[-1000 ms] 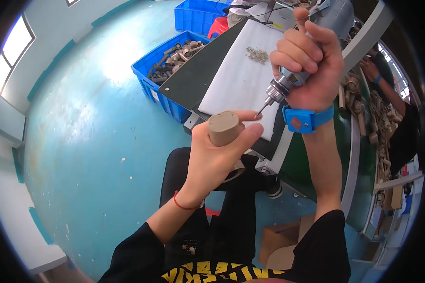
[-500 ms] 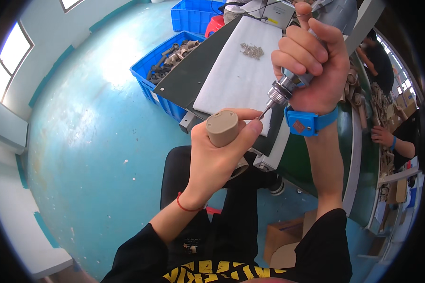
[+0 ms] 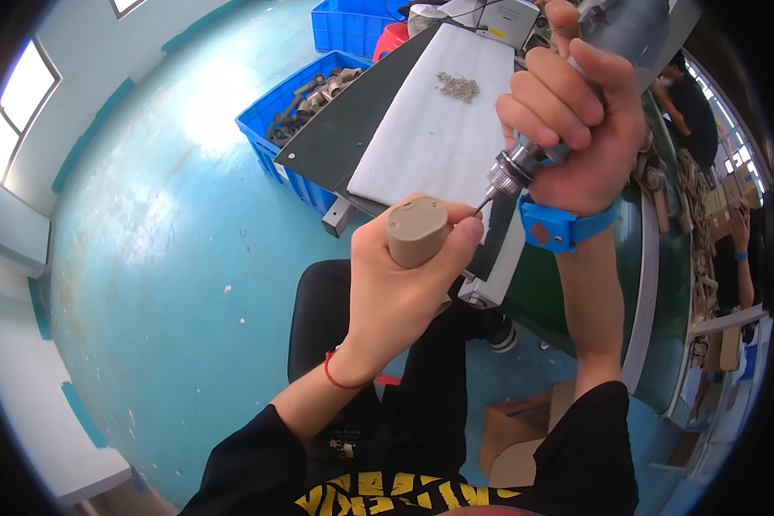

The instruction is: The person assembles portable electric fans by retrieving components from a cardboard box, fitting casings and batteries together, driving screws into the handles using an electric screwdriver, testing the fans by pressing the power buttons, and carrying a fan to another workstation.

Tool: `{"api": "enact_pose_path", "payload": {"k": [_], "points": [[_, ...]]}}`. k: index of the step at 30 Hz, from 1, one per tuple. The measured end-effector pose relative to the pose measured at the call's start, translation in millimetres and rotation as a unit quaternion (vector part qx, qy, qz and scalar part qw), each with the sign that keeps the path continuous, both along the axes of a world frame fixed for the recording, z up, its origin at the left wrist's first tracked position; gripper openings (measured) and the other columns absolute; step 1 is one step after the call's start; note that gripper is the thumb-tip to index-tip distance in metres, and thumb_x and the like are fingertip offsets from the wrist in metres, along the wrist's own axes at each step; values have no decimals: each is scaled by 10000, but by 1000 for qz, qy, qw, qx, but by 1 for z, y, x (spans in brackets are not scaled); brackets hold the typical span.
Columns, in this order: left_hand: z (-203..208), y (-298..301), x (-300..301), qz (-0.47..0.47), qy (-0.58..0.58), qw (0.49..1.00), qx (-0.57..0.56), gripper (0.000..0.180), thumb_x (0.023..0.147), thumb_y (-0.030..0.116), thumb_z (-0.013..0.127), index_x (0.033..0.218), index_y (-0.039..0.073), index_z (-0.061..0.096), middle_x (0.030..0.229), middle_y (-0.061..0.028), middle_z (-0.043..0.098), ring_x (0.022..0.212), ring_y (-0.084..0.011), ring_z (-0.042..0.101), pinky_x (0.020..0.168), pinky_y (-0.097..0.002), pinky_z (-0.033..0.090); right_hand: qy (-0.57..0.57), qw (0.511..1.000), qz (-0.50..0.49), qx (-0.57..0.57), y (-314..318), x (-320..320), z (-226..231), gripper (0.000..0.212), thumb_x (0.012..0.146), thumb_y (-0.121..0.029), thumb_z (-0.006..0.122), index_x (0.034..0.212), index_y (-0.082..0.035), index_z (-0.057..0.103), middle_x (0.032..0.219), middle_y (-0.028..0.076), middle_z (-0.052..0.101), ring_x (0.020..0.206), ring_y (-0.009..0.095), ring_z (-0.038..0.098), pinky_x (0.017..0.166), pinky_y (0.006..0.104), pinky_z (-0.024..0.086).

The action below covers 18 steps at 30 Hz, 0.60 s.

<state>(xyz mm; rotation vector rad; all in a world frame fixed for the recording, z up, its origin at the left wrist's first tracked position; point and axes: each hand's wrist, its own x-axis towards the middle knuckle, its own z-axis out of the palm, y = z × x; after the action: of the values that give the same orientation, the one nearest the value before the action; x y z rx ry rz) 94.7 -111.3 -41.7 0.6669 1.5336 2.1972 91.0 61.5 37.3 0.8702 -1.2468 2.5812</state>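
Observation:
My left hand (image 3: 387,301) is wrapped round a beige plastic housing (image 3: 418,234) with a rounded, flat end facing up. Its thumb and forefinger pinch together at the tip of a thin driver bit; a screw there is too small to make out. In my right hand (image 3: 589,129), the fingers close round a power screwdriver (image 3: 511,170) with a silver knurled collar, its bit slanting down to the left fingertips. Beyond the hands lies a white foam sheet (image 3: 404,142) bearing a heap of small metal screws (image 3: 457,87).
A dark bench top (image 3: 340,120) supports the foam. Left of it stands a blue crate (image 3: 258,138) of beige and dark parts; another blue crate (image 3: 344,34) is behind. At right, a green conveyor belt (image 3: 568,288) runs past piled beige parts and a co-worker's arm (image 3: 742,267).
The beige housing in my left hand has shifted slightly right and tilted. My right hand keeps the screwdriver's bit at the left fingertips. The co-worker's hand at right has risen.

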Motion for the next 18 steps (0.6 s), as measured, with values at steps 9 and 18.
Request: {"api": "enact_pose_path", "payload": {"k": [9,18], "points": [[-15,-7,-5,-32,61,996,-53,303,858,236,600,697,-21,586,535,-27,535,504,-70,475,484,-241,377,3,999,39,0,11,1,8,183,923,-91,468,1099,-43,486,558,-56,438,446,45,444,543,215,427],[-20,3,-3,-59,86,991,-89,320,815,242,605,628,-9,541,469,-83,476,416,-180,473,460,-293,380,-36,999,-7,-5,-18,21,1,430,1015,-308,285,1350,-69,413,668,-7,467,558,139,477,618,335,436]]}}
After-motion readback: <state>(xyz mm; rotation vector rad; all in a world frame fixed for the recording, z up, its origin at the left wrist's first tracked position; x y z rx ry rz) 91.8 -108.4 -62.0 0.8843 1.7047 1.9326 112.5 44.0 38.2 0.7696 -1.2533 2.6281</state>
